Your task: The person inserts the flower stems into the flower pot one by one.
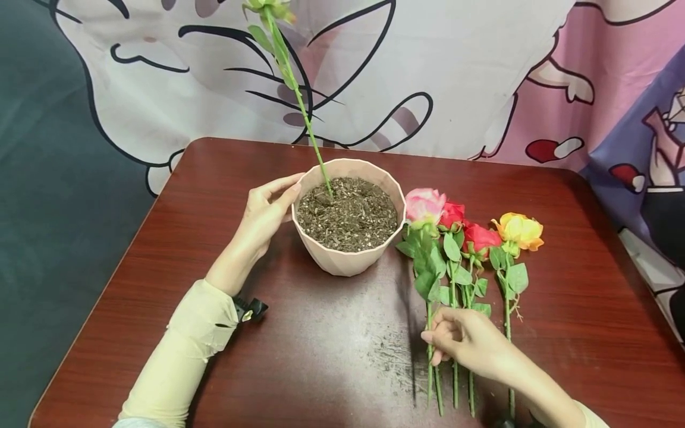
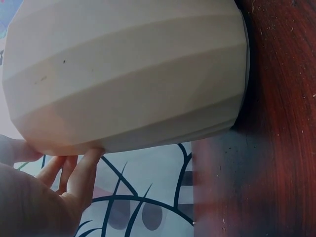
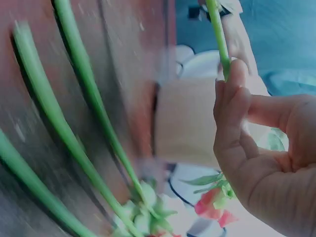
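A pale pink faceted flower pot (image 1: 348, 261) filled with dark soil (image 1: 350, 217) stands on the table. One artificial flower with a green stem (image 1: 307, 122) rises from the soil, leaning left, its pale bloom cut off by the top of the head view. My left hand (image 1: 262, 214) holds the pot at its left rim, thumb at the near side and fingers along the outer wall (image 2: 79, 173). With thumb and fingertips, my right hand (image 1: 465, 342) pinches the stem of a pink rose (image 1: 425, 206). That stem (image 3: 219, 37) is raised above the other stems in the right wrist view.
Right of the pot lie red roses (image 1: 481, 236) and a yellow rose (image 1: 519, 230), stems toward me. Soil crumbs (image 1: 393, 359) dot the dark red wooden table (image 1: 257, 380). A printed cloth (image 1: 455, 53) hangs behind the table's far edge.
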The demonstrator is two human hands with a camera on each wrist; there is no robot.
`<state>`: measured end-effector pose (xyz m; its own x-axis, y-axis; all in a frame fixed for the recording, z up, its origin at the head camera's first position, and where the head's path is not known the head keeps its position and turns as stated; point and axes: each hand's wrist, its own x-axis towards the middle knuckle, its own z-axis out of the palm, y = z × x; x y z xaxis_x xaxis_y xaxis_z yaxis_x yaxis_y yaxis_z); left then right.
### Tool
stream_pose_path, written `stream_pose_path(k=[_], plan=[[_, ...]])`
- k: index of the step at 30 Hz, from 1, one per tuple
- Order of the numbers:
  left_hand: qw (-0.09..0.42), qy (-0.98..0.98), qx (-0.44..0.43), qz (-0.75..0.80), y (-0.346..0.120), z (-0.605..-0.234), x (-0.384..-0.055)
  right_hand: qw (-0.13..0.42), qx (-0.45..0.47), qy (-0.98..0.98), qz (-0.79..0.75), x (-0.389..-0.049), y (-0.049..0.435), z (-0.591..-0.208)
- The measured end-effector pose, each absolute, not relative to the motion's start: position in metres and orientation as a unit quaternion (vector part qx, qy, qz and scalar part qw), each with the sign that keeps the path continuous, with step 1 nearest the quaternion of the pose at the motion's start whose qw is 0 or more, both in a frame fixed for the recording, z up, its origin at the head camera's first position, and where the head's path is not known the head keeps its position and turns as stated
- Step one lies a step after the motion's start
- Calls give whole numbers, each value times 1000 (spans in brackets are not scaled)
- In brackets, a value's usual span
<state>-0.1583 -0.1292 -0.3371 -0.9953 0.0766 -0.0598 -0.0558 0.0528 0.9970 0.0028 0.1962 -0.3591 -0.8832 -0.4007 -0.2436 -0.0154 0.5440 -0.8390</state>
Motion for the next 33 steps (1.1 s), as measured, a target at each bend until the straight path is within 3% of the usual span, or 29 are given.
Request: stream_pose_path(k=[14, 27, 33], plan=[[37, 726, 23, 687, -129, -338, -154, 23, -131, 871, -473, -53, 219, -329], [-34, 776, 43, 628, -125, -343, -150, -35, -168, 725, -667, -129, 209, -290], [-29, 769, 36, 638, -124, -341, -151, -71, -185, 690, -696, -162, 186, -278]])
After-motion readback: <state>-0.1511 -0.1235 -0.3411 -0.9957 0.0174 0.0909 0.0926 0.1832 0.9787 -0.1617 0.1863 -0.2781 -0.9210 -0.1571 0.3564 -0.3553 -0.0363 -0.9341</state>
